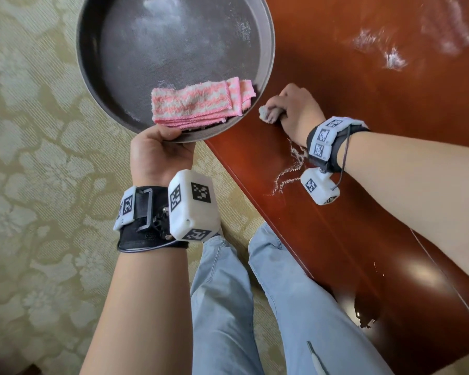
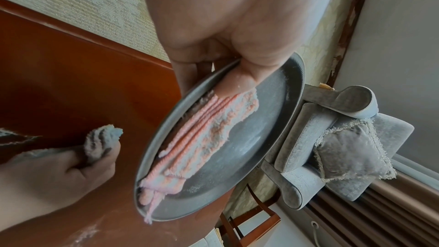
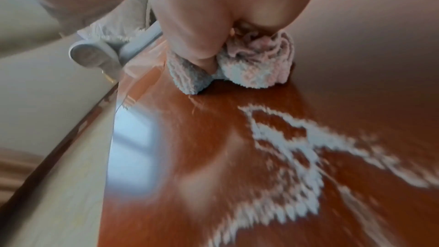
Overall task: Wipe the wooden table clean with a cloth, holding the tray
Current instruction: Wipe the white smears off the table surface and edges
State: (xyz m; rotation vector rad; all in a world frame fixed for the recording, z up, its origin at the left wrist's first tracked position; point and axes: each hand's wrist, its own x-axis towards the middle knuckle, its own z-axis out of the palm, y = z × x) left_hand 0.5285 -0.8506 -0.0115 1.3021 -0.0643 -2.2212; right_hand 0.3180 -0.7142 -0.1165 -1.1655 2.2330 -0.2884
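While my left hand (image 1: 157, 152) grips the near rim of the round dark tray (image 1: 114, 104), thumb pressed on the folded pink cloth (image 1: 201, 104) lying inside it, my right hand (image 1: 295, 112) is curled tight round a bunched grey cloth (image 1: 267, 115) pressed to the wooden table (image 1: 363, 226). I hold the tray off the table's edge, just beside that cloth. White powder (image 3: 297, 147) streaks the wood near my right wrist; farther smears, blurred, look like more of it.
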